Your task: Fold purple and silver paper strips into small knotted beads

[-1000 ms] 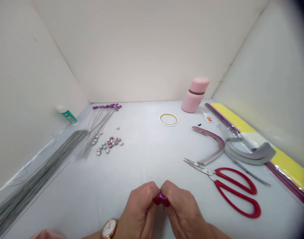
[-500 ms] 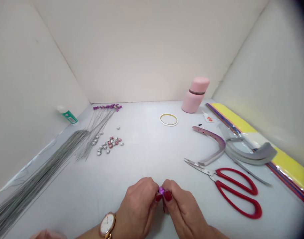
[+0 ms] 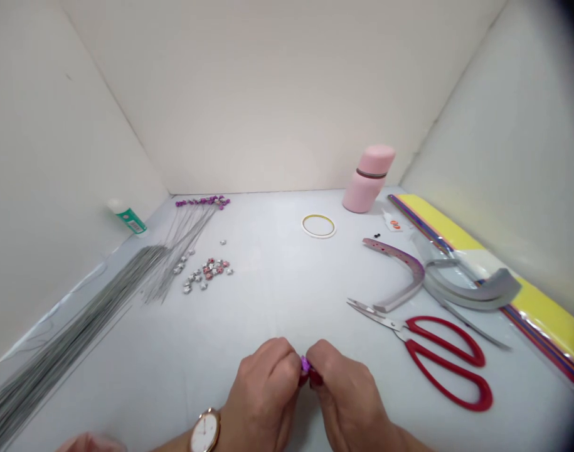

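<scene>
Between the fingertips of both hands sits a small purple paper star (image 3: 305, 364), mostly covered by thumbs and fingers. My left hand (image 3: 268, 389), with a watch (image 3: 204, 430) at the wrist, is closed and pinches it from the left. From the right, my right hand (image 3: 345, 386) pinches the same star with thumb and bent forefinger. Red scissors (image 3: 449, 358) lie to the right of my hands, their blades toward the upper left. Ahead and to the left is a loose group of silver and pink stars (image 3: 214, 270).
Grey wires (image 3: 84, 320) run along the left, with purple stars (image 3: 204, 201) on stems behind. A glue stick (image 3: 129, 218) leans left. A tape ring (image 3: 318, 226), pink bottle (image 3: 369, 179), small glue bottle (image 3: 393, 221), curled paper strips (image 3: 475, 292) and a yellow paper pack (image 3: 541, 307) lie beyond.
Both thumbs have tipped downward and inward around the purple star, so their nails show less. My left wrist has turned slightly. Nothing else on the table has moved.
</scene>
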A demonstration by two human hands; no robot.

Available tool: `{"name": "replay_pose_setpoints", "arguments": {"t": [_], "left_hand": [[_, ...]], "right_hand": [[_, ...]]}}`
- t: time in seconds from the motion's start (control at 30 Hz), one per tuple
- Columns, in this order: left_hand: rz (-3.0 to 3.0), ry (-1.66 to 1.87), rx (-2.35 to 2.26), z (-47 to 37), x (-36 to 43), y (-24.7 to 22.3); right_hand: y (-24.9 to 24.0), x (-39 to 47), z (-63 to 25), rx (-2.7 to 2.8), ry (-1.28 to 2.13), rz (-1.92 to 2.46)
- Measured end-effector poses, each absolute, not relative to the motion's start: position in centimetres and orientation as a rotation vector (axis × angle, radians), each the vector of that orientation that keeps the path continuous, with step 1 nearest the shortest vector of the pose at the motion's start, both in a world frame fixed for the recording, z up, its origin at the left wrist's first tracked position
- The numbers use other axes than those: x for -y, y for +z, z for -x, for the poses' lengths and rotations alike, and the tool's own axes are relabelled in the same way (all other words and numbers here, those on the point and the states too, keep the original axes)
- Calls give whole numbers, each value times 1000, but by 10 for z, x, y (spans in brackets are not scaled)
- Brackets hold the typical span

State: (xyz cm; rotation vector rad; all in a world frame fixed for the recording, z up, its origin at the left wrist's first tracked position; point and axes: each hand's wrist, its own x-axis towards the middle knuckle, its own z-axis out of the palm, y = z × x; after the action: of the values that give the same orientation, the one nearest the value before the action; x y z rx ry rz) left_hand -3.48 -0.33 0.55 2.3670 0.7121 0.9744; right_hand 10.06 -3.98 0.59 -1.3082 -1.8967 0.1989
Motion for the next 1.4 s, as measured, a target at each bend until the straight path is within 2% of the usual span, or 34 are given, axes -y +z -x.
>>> {"name": "replay_pose_setpoints", "arguments": {"t": [0.17, 0.37, 0.53, 0.67, 1.03, 1.27, 1.4], "left_hand": [[-2316, 924, -746, 36, 3, 4], [-2079, 819, -807, 37, 3, 10], [-1958, 790, -803, 38, 2, 9], [-1951, 763, -866, 38, 0, 8], [-2268, 865, -735, 41, -1, 11], [-2351, 943, -616, 40, 0, 7], [-2361, 1010, -598, 38, 1, 4]], "right_hand": [[5, 39, -100, 1874, 237, 1288], [4, 43, -107, 1738, 607, 1339], [2, 42, -111, 1710, 627, 1206], [1, 41, -111, 1613, 661, 1267], [5, 41, -108, 1771, 593, 1230], [6, 39, -109, 1885, 274, 1142], [4, 39, -109, 1878, 224, 1124]]}}
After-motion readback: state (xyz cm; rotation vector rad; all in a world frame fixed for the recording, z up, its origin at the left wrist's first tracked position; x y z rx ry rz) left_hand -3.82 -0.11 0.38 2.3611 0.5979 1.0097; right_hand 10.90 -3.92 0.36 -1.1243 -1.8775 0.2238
